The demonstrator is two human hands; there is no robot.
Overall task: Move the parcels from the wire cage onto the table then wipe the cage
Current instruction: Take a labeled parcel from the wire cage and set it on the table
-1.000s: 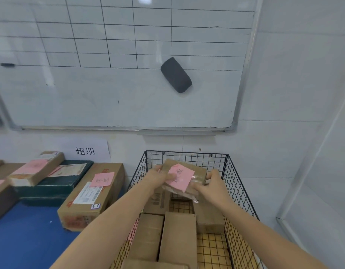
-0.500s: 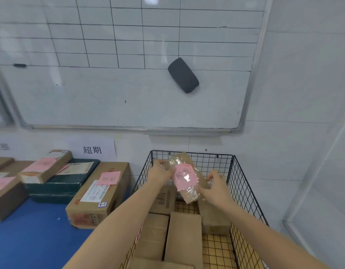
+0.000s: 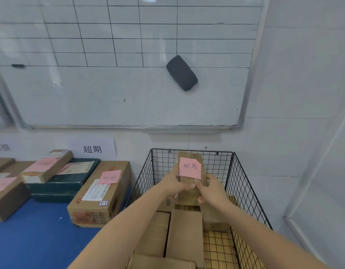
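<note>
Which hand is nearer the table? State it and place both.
Left. The left hand grips the parcel's left edge, on the table's side; the right hand grips its right edge, farther off. Both are over the cage.

You are standing in a parcel sorting room: a gridded whiteboard [image 3: 119, 61] on the white wall, printed category signs [image 3: 92, 149], labelled cardboard parcels [image 3: 101, 193] on a blue table [image 3: 31, 241], and a wire cage [image 3: 243, 191] holding more boxes.
</note>
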